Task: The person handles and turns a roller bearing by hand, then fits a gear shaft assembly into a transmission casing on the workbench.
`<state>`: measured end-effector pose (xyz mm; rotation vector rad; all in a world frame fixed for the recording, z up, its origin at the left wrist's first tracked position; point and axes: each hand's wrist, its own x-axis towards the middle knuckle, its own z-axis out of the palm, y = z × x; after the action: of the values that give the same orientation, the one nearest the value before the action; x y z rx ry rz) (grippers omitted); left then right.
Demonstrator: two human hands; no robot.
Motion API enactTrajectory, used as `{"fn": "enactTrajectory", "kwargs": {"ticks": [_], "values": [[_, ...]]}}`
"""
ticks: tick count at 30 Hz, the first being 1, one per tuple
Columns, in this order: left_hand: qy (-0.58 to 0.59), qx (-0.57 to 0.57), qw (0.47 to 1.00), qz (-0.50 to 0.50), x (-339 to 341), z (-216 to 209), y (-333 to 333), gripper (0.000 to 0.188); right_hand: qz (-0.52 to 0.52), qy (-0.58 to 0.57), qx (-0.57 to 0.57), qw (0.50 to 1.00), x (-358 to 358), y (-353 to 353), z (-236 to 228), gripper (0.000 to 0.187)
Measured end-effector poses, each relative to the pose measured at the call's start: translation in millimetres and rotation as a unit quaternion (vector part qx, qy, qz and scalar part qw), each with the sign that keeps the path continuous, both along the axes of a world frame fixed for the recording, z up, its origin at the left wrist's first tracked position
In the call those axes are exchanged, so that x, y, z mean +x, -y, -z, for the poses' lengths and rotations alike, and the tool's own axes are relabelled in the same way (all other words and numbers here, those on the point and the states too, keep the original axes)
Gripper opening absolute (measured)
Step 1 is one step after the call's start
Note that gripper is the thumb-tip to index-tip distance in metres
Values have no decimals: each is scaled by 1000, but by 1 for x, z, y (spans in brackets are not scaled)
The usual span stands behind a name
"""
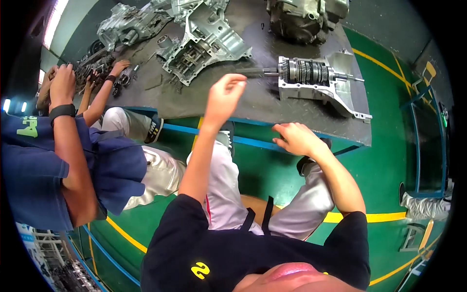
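Observation:
My left hand (pixel 226 100) is raised over the front part of the table, its fingers curled in. It is close to the left end of a long metal shaft (pixel 270 71); whether it touches the shaft, or has anything inside the curled fingers, I cannot tell. The shaft sticks out of an open silver gearbox housing (pixel 318 90), where a row of gears (pixel 305 72) lies exposed. My right hand (pixel 297 138) hangs at the table's front edge, below the housing and apart from it. Its fingers are loosely bent and spread, with nothing visible in them.
Another open gearbox casing (pixel 206 46) lies left of centre on the dark metal table (pixel 262 104). A dirty closed casing (pixel 306 19) stands at the back. On the left sit co-workers, one in a blue shirt (pixel 44 165), near loose parts. A blue-framed stand (pixel 417 146) is at right.

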<state>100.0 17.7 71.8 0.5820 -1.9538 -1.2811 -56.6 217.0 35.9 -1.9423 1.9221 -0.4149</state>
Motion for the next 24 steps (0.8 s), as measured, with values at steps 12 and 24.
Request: {"fn": "enactTrajectory", "kwargs": {"ticks": [12, 24], "values": [[83, -365, 927, 17, -99, 17, 17, 39, 7, -18, 20, 1000, -5, 9, 4, 29], [71, -342, 934, 70, -119, 20, 28, 62, -14, -8, 70, 997, 6, 14, 4, 27]]}}
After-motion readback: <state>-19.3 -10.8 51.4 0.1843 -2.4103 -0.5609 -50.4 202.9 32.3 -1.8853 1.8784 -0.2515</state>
